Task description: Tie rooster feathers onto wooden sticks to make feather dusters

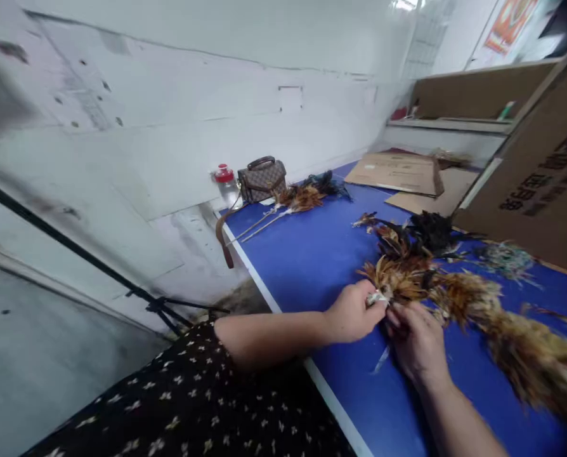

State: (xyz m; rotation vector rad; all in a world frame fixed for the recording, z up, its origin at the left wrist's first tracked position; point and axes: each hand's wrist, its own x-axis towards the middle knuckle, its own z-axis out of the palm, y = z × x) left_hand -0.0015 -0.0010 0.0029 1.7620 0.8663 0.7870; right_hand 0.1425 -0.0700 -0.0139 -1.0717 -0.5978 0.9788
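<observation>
My left hand (354, 312) is closed around the white-wrapped base of a brown feather bundle (397, 279). Close beside it, my right hand (419, 339) has its fingers pinched together at the underside of the bundle; what lies between them is hidden. A thin pale strip (382, 359) hangs below the hands over the blue table (307, 254). Long strings of tan and brown feathers (526, 343) stretch to the right of my right hand. Just beyond the bundle lie black feathers (430, 231).
Two feather dusters (302, 200) with thin sticks lie near the wall, by a checked handbag (263, 181) and a red-capped bottle (226, 184). Cardboard sheets (392, 172) and a large carton (531, 171) stand at the right. A dark tripod (157, 306) is at the left.
</observation>
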